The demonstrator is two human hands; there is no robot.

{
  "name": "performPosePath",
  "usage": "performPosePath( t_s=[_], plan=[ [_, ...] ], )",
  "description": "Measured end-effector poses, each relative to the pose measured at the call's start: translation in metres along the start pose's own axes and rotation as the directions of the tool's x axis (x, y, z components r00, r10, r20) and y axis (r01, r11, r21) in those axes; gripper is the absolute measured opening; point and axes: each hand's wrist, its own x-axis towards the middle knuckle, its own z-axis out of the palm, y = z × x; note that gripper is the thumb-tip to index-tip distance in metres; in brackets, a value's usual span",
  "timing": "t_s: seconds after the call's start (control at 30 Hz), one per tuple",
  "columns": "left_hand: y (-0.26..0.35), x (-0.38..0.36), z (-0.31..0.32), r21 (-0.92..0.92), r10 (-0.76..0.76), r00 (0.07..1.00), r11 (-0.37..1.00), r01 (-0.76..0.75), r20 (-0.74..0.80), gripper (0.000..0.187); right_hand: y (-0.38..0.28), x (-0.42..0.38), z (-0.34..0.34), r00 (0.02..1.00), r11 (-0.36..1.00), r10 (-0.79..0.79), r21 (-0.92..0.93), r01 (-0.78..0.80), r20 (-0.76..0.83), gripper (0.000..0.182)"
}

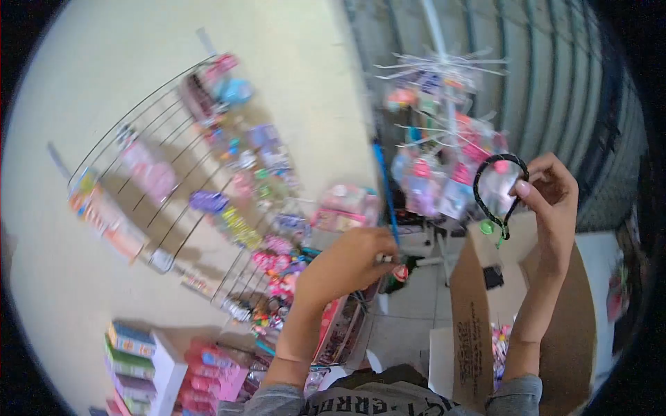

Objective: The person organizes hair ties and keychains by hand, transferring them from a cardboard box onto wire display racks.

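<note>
My right hand (pixel 549 197) is raised at the right, thumb and fingers closed on a black cord loop (pixel 479 191) flecked with light spots. A small green charm (pixel 488 227) hangs near the lower end of the loop. In the middle, my left hand (pixel 355 260) is closed, its fingers pinched together around a small red-and-white charm (pixel 400 272) that shows just below the fingertips. Something dark green lies beside that charm, blurred. How the charm is attached is hidden by my fingers.
A wire wall rack (pixel 149 208) on the left holds packaged trinkets. Ahead stands a white spinning display (pixel 447 114) with hanging packets, before a ribbed metal shutter (pixel 555 83). An open cardboard box (pixel 472 333) with small colourful items sits below my right arm. Boxed goods (pixel 132 360) are at lower left.
</note>
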Motion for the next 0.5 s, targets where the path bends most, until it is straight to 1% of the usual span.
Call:
performPosePath(
  t_s=[0.03,0.07,0.13,0.17,0.2,0.23,0.27,0.33,0.37,0.43,0.47,0.5],
  plan=[
    [0.001,-0.021,-0.010,0.009,-0.080,0.997,0.997,0.080,0.004,0.013,0.001,0.010,0.018,0.999,1.000,-0.008,0.026,0.007,0.044,0.015],
    [0.002,-0.041,-0.018,0.023,-0.109,0.994,0.994,0.110,-0.026,0.013,0.001,0.021,0.039,0.995,0.998,-0.028,0.057,0.022,0.094,0.014],
    [0.004,-0.081,-0.035,0.113,-0.246,0.957,0.958,0.264,-0.154,0.015,-0.002,0.041,0.081,0.982,0.987,-0.062,0.154,0.034,0.178,0.013],
    [0.004,-0.103,-0.046,0.125,-0.245,0.951,0.955,0.270,-0.187,0.015,-0.007,0.051,0.106,0.967,0.983,-0.087,0.178,0.044,0.238,0.014],
    [0.006,-0.118,-0.054,0.112,-0.344,0.907,0.918,0.379,-0.244,0.015,-0.010,0.062,0.125,0.950,0.978,-0.105,0.206,0.044,0.295,0.015],
    [0.009,-0.132,-0.061,0.089,-0.437,0.849,0.872,0.480,-0.299,0.016,-0.011,0.073,0.144,0.936,0.967,-0.152,0.244,0.074,0.318,0.015],
    [0.013,-0.144,-0.067,0.090,-0.437,0.839,0.869,0.487,-0.324,0.016,-0.010,0.085,0.164,0.919,0.955,-0.197,0.279,0.101,0.341,0.016],
    [0.021,-0.167,-0.076,0.060,-0.583,0.702,0.750,0.658,-0.408,0.019,-0.006,0.111,0.205,0.884,0.916,-0.315,0.355,0.188,0.346,0.018],
    [0.027,-0.176,-0.078,0.058,-0.583,0.693,0.746,0.663,-0.424,0.019,-0.004,0.123,0.225,0.881,0.902,-0.326,0.392,0.181,0.343,0.018],
    [0.036,-0.194,-0.080,0.018,-0.608,0.533,0.649,0.761,-0.588,0.020,0.005,0.149,0.264,0.881,0.879,-0.340,0.443,0.174,0.328,0.017],
    [0.039,-0.203,-0.080,0.019,-0.603,0.528,0.648,0.762,-0.598,0.020,0.011,0.163,0.283,0.883,0.870,-0.348,0.460,0.178,0.316,0.016],
    [0.041,-0.213,-0.080,-0.020,-0.603,0.466,0.624,0.781,-0.648,0.021,0.015,0.177,0.300,0.889,0.869,-0.337,0.466,0.167,0.309,0.016]
  ],
)
